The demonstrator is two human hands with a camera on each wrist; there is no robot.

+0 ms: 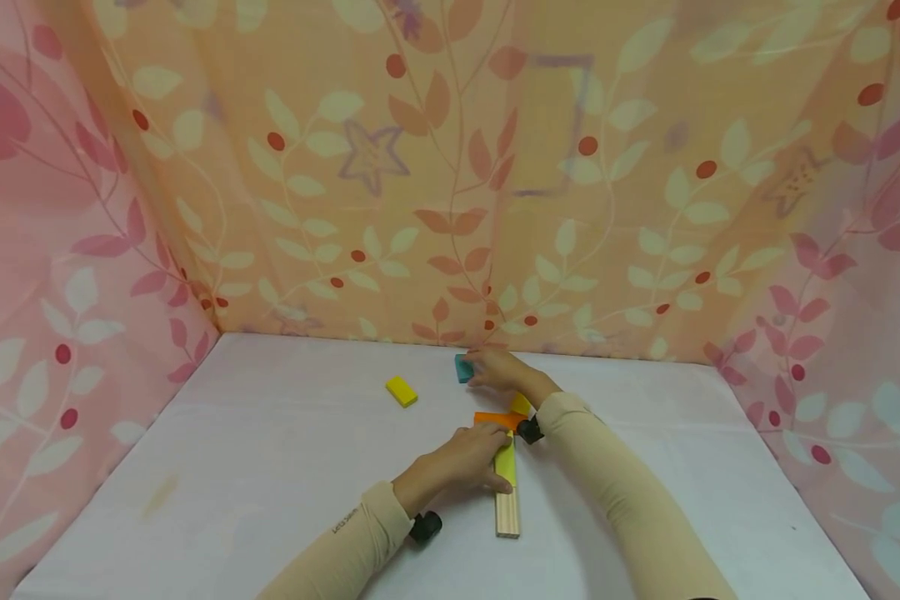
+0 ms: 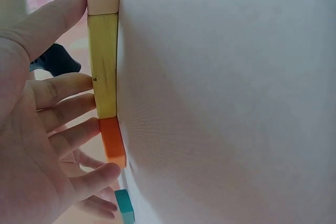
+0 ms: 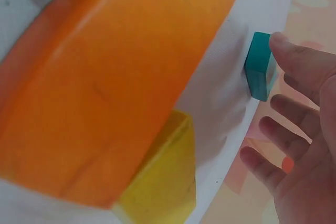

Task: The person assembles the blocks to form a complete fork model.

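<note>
Right hand (image 1: 497, 369) has thumb at teal block (image 3: 258, 53), can't tell if pinching; looks light, stiff, grip opposite sides; left hand (image 1: 468, 458) spread beside yellow block (image 2: 104, 66).

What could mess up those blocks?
The black wrist camera is close to the orange block, so it might bump it. The left hand touches the yellow block that's lined up with the wooden block, so a nudge could spoil their line. The right hand might push the teal block against the curtain.
</note>
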